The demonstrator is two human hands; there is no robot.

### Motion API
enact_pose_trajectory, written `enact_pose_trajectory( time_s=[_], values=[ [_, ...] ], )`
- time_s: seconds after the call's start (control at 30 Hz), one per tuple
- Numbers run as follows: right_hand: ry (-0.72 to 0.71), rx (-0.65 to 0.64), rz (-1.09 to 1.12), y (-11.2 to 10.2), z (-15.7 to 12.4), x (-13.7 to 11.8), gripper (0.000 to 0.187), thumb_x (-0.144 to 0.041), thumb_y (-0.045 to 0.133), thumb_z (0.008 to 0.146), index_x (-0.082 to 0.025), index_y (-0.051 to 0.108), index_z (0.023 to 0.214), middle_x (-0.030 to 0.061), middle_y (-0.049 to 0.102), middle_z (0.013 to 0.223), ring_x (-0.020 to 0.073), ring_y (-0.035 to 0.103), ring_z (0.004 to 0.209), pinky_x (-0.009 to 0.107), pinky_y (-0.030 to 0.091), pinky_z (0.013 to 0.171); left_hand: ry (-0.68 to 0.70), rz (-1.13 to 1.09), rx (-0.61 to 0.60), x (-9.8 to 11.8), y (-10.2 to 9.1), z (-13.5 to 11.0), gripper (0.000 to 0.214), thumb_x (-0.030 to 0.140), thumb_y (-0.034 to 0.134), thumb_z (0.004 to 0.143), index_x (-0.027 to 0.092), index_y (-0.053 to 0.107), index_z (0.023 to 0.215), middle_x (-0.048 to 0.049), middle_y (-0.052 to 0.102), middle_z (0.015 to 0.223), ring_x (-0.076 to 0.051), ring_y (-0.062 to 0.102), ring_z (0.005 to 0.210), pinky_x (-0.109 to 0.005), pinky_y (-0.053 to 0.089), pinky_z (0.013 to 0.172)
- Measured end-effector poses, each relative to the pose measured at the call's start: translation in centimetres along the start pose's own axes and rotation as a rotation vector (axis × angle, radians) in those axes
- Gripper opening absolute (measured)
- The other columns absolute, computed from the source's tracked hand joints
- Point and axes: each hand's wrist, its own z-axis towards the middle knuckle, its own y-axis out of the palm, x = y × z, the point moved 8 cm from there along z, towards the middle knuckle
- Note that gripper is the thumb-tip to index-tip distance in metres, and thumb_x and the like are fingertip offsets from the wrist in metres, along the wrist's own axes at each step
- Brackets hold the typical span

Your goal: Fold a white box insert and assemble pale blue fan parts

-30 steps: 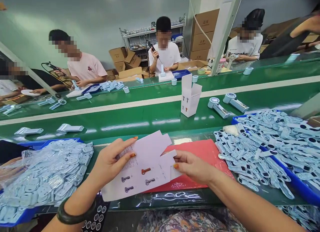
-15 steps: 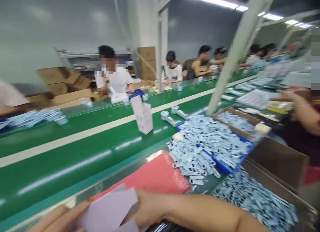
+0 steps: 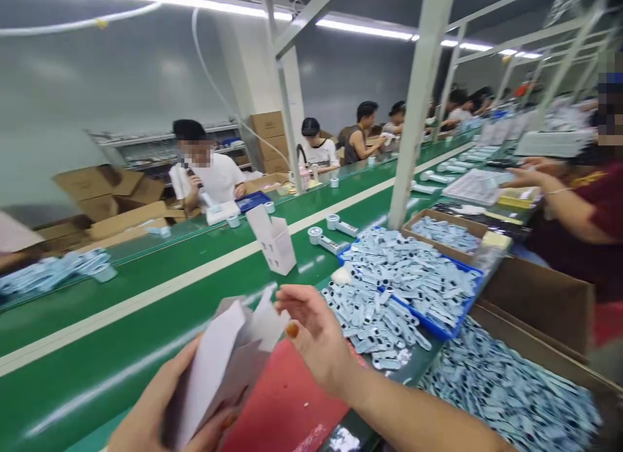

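1. Two hands are engaged with one white carton blank (image 3: 219, 367). The left hand (image 3: 160, 406) is closed around the lower part of the carton, fingers wrapped beneath it and thumb side toward the camera. The right hand (image 3: 311, 338) is held loosely open, fingers curved, with its fingertips just at the carton's upper flap; firm contact cannot be confirmed.
2. The carton lies to the left of the right hand and directly above the left hand, which is the nearer and the only one seen gripping it. Its long axis is tilted, running from lower left up toward upper right. The material is thin, smooth, matte card, partly folded into a sleeve with loose end flaps.
3. A red mat (image 3: 287, 406), flat and smooth, lies beneath both hands at the bench edge.
4. Small pale-blue plastic parts (image 3: 384, 309), elongated and glossy, are heaped to the right, spilling from a blue tray (image 3: 438, 328).
5. An erected white box (image 3: 275, 241) stands upright on the green conveyor belt (image 3: 121, 322), well beyond the hands.
6. Other people are seated along the far side of the belt.
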Motion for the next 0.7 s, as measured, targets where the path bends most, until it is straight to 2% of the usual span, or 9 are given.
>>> enact_pose_trajectory(
  time_s=[0.07,0.13,0.27,0.33,0.5,0.6,0.63,0.7],
  values=[
    [-0.252,-0.074,-0.199,0.8,-1.1,-2.9,0.043,-0.039,0.062,0.097,-0.028,0.054,0.137,0.0098,0.060,0.124,0.0232,0.058,0.113,0.040,0.048,0.100,-0.048,0.004,-0.062,0.6,0.5,0.0,0.070,0.056,0.071,0.082,0.028,0.049,0.142,-0.0090,0.067,0.126,-0.033,0.070,0.100,-0.043,0.062,0.076],
    [-0.334,-0.146,-0.315,1.5,-2.1,-3.4,0.047,-0.038,0.059,0.099,-0.031,0.049,0.144,0.0090,0.063,0.120,0.0241,0.059,0.108,0.041,0.049,0.095,-0.074,-0.062,-0.077,1.4,1.4,0.2,0.072,0.055,0.071,0.083,0.026,0.045,0.144,-0.0116,0.064,0.131,-0.033,0.068,0.107,-0.044,0.061,0.083],
    [-0.220,-0.137,-0.242,1.0,-2.9,-2.1,0.047,-0.041,0.049,0.104,-0.031,0.042,0.150,0.0050,0.063,0.093,0.0204,0.060,0.082,0.037,0.053,0.079,0.011,-0.135,-0.049,3.1,2.6,0.3,0.075,0.055,0.073,0.082,0.023,0.044,0.144,-0.0153,0.061,0.133,-0.034,0.065,0.113,-0.046,0.058,0.090],
    [-0.164,-0.133,-0.185,0.9,-2.8,-1.9,0.045,-0.037,0.046,0.105,-0.032,0.042,0.149,0.0038,0.062,0.090,0.0183,0.059,0.076,0.035,0.053,0.077,0.081,-0.105,-0.024,3.8,2.3,0.2,0.079,0.052,0.078,0.079,0.022,0.044,0.144,-0.0158,0.061,0.132,-0.033,0.064,0.113,-0.046,0.058,0.090],
    [-0.121,-0.228,-0.083,1.7,-1.3,-2.8,0.037,-0.027,0.047,0.105,-0.034,0.050,0.141,0.0055,0.063,0.122,0.0191,0.062,0.106,0.033,0.052,0.091,0.211,0.027,0.065,5.1,1.0,0.5,0.085,0.045,0.084,0.076,0.016,0.043,0.144,-0.0180,0.062,0.128,-0.031,0.064,0.108,-0.044,0.057,0.091],
    [-0.141,-0.292,-0.149,2.2,-0.7,-3.2,0.038,-0.017,0.046,0.101,-0.033,0.059,0.133,0.0041,0.063,0.118,0.0186,0.061,0.110,0.035,0.050,0.097,0.272,0.064,0.049,5.6,1.0,0.6,0.082,0.040,0.084,0.076,0.015,0.045,0.143,-0.0178,0.063,0.127,-0.031,0.064,0.109,-0.044,0.056,0.091],
    [-0.169,-0.287,-0.186,2.2,-0.6,-3.4,0.041,-0.015,0.047,0.100,-0.033,0.058,0.135,0.0045,0.061,0.117,0.0190,0.060,0.112,0.036,0.049,0.098,0.284,0.062,0.041,5.7,1.0,0.6,0.082,0.038,0.084,0.076,0.015,0.045,0.143,-0.0178,0.063,0.127,-0.031,0.063,0.110,-0.044,0.055,0.091],
    [-0.227,-0.216,-0.260,1.8,-0.4,-4.1,0.049,-0.016,0.050,0.098,-0.035,0.050,0.143,0.0066,0.053,0.129,0.0213,0.055,0.121,0.040,0.047,0.103,0.296,0.026,0.039,5.9,0.9,0.7,0.084,0.037,0.085,0.075,0.016,0.043,0.145,-0.0178,0.061,0.129,-0.031,0.062,0.112,-0.044,0.055,0.092]
  ],
)
